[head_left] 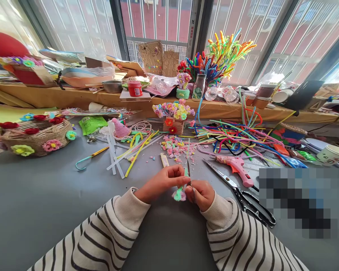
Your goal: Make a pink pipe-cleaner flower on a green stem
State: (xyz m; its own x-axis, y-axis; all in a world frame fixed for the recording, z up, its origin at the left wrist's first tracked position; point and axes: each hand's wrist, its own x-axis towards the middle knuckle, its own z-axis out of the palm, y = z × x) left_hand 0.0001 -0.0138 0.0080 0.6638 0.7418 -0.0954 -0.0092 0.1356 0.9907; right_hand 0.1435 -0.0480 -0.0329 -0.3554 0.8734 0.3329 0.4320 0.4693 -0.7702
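Near the middle of the grey table my left hand [165, 182] pinches a pastel fuzzy piece, and a small green and pink curled flower [179, 194] hangs just under its fingers. My right hand [202, 194] is closed on small scissors [189, 170], whose thin blades point up and away from me beside a pale green fuzzy strip. The fingertips of both hands nearly meet. Beyond them lies a scatter of pink, yellow and green fuzzy clippings [176, 147].
Large black-handled scissors [234, 184] and a pink glue gun [237, 167] lie on the right. Behind them is a pile of pipe cleaners [228, 135]. Clear glue sticks [112, 154] and a flower-trimmed basket [39, 137] are on the left. A small flower basket [173, 125] stands at the back.
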